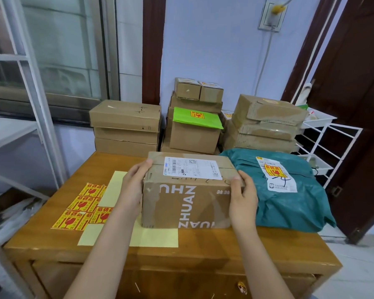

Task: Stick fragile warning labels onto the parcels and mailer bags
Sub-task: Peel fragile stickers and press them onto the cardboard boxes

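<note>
I hold the cardboard box point(187, 190) between both palms on the wooden table point(214, 251) — left hand point(131, 188) and right hand point(243, 201) clasping its ends. It bears no warning yet; next, I judge, a peel from the fragile labels point(82, 206) — just left of my left hand.

At frame centre, a brown cardboard box point(187, 190) carries white block lettering and a white shipping label point(192, 168) with black print. Lower left, yellow fragile stickers point(82, 206) bear red glass symbols beside pale yellow backing sheets point(153, 237) on the orange-brown wooden table point(203, 251). Right, a teal mailer bag point(289, 203). Behind, a lime-green mailer point(198, 118).
</note>
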Tool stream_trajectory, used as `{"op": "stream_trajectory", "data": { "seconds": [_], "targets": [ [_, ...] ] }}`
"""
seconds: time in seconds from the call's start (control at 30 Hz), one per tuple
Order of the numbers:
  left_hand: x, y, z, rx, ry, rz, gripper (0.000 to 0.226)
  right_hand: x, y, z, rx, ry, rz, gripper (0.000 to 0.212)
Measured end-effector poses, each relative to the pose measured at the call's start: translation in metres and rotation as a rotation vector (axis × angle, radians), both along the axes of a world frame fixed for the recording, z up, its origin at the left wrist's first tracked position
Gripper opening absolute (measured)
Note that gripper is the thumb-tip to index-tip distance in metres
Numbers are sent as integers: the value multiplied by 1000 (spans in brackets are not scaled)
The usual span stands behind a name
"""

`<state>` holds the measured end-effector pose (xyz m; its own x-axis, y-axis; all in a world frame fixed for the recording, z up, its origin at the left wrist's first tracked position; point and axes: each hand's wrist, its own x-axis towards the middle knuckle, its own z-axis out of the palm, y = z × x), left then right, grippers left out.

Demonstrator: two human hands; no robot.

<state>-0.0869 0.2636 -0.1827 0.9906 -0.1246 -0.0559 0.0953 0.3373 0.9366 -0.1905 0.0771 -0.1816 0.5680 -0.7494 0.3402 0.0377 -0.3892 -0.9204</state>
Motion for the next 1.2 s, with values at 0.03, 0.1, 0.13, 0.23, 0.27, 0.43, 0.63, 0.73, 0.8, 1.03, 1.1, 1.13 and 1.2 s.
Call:
{"op": "stream_trajectory", "data": {
  "seconds": [0.03,0.1,0.13,0.23,0.27,0.43,0.63,0.73,0.8,1.03,1.1,1.13,1.2],
  "targets": [
    [-1,0,0,8,-13,-2,21,0,1,0,-56,3,-27,38],
    [-3,1,0,39,-46,-11,26,-1,7,2,-242,-20,-97,36],
    [-4,3,0,81,-82,-5,28,-1,13,4,-355,-64,-122,33],
    [-2,16,-7,318,-247,106,35,-3,36,8,-657,-280,-61,21],
    [-2,23,-10,385,-298,151,34,-3,46,8,-724,-346,-1,18],
    [0,67,-26,665,-433,237,22,3,98,-9,-726,-375,471,14],
    [15,115,-52,996,-472,220,27,24,155,-28,-541,103,915,32],
    [19,122,-64,1076,-464,163,35,49,168,-41,-572,289,829,42],
    [21,122,-71,1140,-488,123,37,65,173,-46,-574,366,811,45],
    [18,121,-78,1266,-548,136,26,97,184,-67,-716,516,758,47],
    [17,121,-78,1260,-552,143,21,98,184,-70,-663,500,731,46],
    [17,122,-78,1253,-556,141,19,98,183,-71,-635,488,722,46],
    [16,122,-77,1230,-551,140,16,97,183,-72,-618,471,716,44]
  ]
}}
